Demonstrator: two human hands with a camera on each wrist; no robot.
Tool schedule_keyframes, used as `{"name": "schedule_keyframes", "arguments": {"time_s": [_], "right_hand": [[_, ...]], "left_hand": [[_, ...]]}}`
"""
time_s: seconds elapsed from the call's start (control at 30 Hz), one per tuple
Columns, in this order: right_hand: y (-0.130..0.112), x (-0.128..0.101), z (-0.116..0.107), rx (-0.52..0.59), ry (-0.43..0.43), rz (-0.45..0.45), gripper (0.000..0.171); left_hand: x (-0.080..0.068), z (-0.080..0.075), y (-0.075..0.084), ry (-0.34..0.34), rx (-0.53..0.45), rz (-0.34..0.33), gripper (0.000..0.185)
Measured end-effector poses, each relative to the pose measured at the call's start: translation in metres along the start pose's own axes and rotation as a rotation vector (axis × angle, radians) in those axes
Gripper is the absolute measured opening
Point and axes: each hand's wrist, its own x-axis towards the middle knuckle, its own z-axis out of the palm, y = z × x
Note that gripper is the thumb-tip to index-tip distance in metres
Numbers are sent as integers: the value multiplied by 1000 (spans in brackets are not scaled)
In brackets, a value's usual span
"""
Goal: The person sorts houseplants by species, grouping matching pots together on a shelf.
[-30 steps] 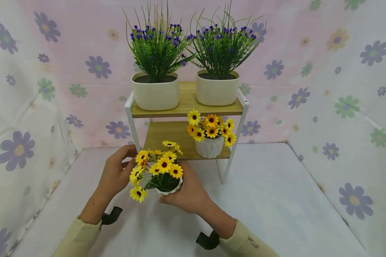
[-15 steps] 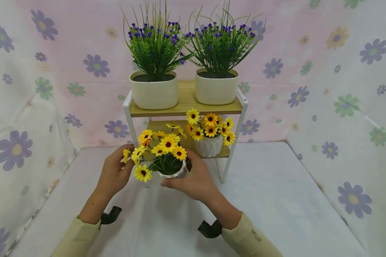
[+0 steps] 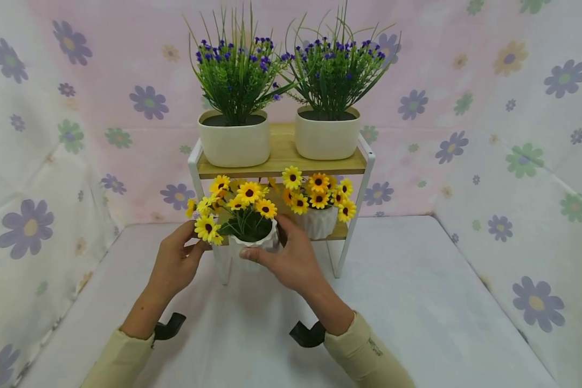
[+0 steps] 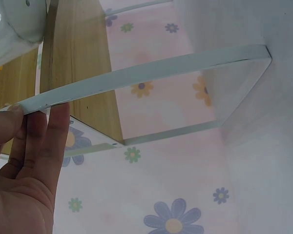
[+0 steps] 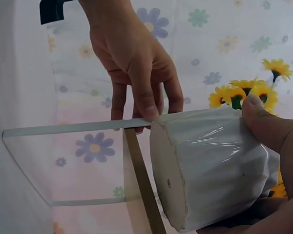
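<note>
My right hand [image 3: 293,258] grips a white ribbed flowerpot [image 5: 215,163], its thumb near the rim and the fingers round the far side. Yellow artificial sunflowers [image 3: 248,194] with dark centres fill this pot. It is held at the front left of the lower shelf board [image 5: 139,180], and its base shows in the right wrist view. My left hand [image 3: 177,258] pinches the white metal leg [image 4: 151,70] of the two-tier plant stand, thumb on one side and fingers on the other. A similar white pot [image 3: 318,223] of yellow and orange sunflowers stands at the lower board's right end.
On the stand's wooden top board [image 3: 282,151] are two cream oval planters, one left [image 3: 235,143] and one right [image 3: 327,137], with tall grass and purple flowers. A white cloth [image 3: 407,302] covers the table. Flower-printed fabric [image 3: 412,178] encloses the back and sides.
My right hand has raised the sunflower pot and moved it forward to the lower board's front, turning it more upright. My left hand stays at the stand's left leg.
</note>
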Motion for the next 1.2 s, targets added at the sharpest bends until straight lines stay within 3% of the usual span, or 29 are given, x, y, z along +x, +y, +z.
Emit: {"name": "schedule_keyframes", "arguments": {"time_s": [0.17, 0.3, 0.67, 1.2], "right_hand": [[6, 8, 9, -35, 66, -19, 74], [9, 13, 15, 10, 92, -26, 79], [10, 24, 29, -21, 188, -19, 86], [17, 33, 41, -33, 287, -107, 81]], "left_hand": [[1, 1, 1, 9, -26, 22, 27], [2, 1, 1, 19, -18, 38, 13], [1, 0, 1, 23, -23, 46, 24], [0, 1, -1, 26, -47, 38, 25]]}}
